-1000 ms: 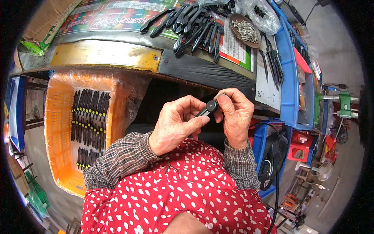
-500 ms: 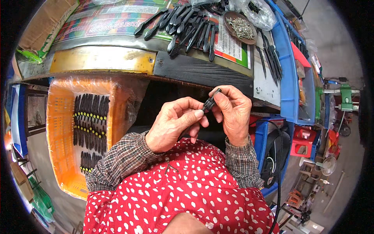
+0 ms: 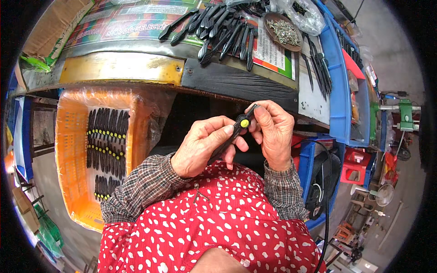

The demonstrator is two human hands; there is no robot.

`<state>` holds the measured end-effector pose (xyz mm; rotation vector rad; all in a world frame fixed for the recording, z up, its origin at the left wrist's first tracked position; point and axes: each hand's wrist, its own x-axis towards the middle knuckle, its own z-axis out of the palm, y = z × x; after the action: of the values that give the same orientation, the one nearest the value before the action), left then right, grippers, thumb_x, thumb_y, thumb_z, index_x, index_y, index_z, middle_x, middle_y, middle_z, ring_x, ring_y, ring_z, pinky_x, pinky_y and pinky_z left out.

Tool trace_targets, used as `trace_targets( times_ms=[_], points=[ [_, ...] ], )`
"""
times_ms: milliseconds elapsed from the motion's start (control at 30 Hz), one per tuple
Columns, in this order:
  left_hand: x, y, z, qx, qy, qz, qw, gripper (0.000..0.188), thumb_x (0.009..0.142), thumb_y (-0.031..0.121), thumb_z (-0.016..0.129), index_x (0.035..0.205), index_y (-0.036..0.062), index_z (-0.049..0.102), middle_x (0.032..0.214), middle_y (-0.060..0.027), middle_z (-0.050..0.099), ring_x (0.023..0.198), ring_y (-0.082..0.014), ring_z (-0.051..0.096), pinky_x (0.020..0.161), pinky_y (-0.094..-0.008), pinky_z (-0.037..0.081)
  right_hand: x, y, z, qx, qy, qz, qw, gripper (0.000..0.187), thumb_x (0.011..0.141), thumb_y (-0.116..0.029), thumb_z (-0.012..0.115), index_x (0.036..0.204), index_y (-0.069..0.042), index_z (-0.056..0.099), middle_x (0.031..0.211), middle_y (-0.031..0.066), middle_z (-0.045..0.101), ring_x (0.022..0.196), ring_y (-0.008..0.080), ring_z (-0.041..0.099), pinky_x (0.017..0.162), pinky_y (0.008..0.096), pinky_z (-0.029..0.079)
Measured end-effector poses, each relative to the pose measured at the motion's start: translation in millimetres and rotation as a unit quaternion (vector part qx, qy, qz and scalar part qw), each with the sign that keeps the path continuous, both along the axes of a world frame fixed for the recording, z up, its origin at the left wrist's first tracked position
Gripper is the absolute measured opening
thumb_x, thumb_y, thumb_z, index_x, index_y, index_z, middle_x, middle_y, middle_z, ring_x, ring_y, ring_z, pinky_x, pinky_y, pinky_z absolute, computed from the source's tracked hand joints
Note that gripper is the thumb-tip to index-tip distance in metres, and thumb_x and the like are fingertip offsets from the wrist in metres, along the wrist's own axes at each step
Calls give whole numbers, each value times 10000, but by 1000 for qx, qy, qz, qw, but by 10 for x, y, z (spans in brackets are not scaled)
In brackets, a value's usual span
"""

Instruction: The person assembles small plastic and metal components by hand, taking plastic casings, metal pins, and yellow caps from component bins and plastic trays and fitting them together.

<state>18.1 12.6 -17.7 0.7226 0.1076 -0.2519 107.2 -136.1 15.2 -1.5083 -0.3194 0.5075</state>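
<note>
In front of my lap, both hands hold one slim black tool with a round yellow-green button in its middle; its exact kind I cannot tell. My left hand is closed round the lower part, thumb beside the button. At the upper tip, my right hand pinches with thumb and forefinger. Left of me, an orange crate lined with clear plastic holds similar black tools in rows, each with a yellow-green dot. Up on the workbench lies a heap of loose black handle-shaped parts.
A brown dish of small metal screws stands on the bench beside a clear plastic bag. Thin black pieces lie near the blue bin at the right. A black cable hangs down by my right arm.
The black tool has turned in my fingers, so its yellow-green button now faces up and more of its length shows. Both hands stay in nearly the same place.
</note>
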Motion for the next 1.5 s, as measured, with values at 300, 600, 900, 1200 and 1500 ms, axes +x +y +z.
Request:
trace_targets(
  times_ms=[300, 600, 900, 1200, 1500],
  points=[
    [26, -32, -7, -14, 3, 1, 1000, 257, 985, 188, 426, 1067, -34, 527, 860, -135, 640, 570, -110, 574, 530, -243, 521, 1, -18, 19, -14, 2, 1, 1000, 212, 920, -220, 588, 929, -10, 615, 660, -22, 548, 513, 4, 419, 423, 151, 289],
    [-39, 0, 14, 59, -5, 65, 996, 232, 979, 146, 428, 1108, -35, 495, 867, -114, 630, 572, -84, 554, 511, -224, 508, -119, 64, -103, -126, -230, -12, 965, 224, 794, -136, 731, 834, 7, 563, 660, 17, 583, 539, 49, 534, 456, 200, 407],
    [-56, -109, 26, 185, -42, 154, 970, 260, 947, 64, 462, 1191, -21, 485, 806, -48, 619, 556, -40, 508, 481, -185, 452, -143, 113, -149, -166, -361, -8, 918, 227, 774, -138, 727, 852, -9, 557, 698, 93, 573, 548, 187, 602, 474, 292, 464],
    [-56, -142, 28, 275, -60, 209, 937, 269, 917, 17, 487, 1180, -12, 535, 683, -13, 575, 508, -29, 490, 447, -190, 419, -102, 170, -170, -181, -435, -15, 882, 188, 788, -138, 694, 819, -21, 551, 661, 89, 541, 502, 236, 555, 454, 331, 436],
    [-115, -3, -49, 435, -166, 282, 839, 285, 828, 30, 583, 1111, -5, 571, 895, -119, 618, 712, -189, 618, 623, -306, 503, -267, 248, -101, -233, -388, -32, 891, 108, 781, -69, 679, 812, -18, 588, 671, 83, 583, 591, 174, 576, 563, 298, 455]
  ],
)
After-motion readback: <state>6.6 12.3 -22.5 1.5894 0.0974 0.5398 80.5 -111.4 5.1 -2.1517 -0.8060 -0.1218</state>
